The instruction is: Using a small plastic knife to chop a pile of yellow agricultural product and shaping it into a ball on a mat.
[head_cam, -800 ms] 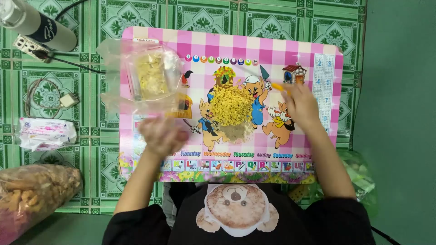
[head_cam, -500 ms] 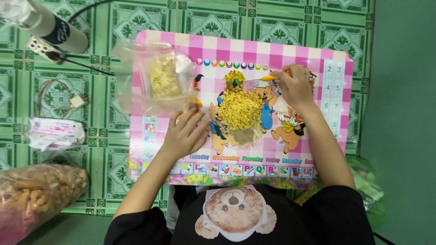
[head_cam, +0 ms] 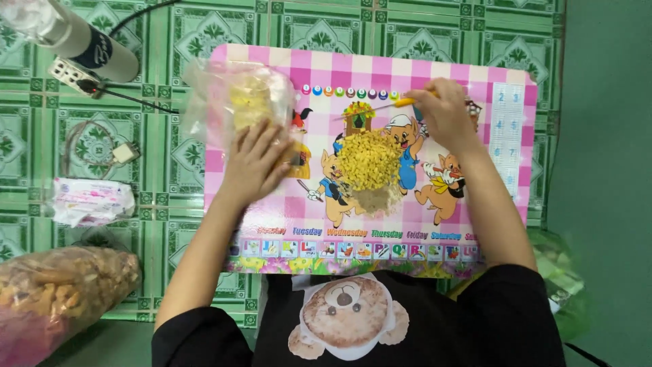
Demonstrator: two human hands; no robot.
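Now the left hand (head_cam: 255,163) lies flat with spread fingers on the edge of a clear plastic bag (head_cam: 234,109) that holds yellow pieces; it grasps nothing. The right hand (head_cam: 445,112) is closed around a thin yellow-handled tool (head_cam: 380,105). Between both hands a pile of yellow pieces (head_cam: 369,160) sits on the pink cartoon table mat (head_cam: 489,224). Further left, a packet of tissues (head_cam: 92,202) lies on the green floor.

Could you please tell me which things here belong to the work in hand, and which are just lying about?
In hand: left hand on clear bag; right hand holding yellow-handled tool; yellow pile on pink board.

Lying about: snack bag, white packet, power strip, bottle.
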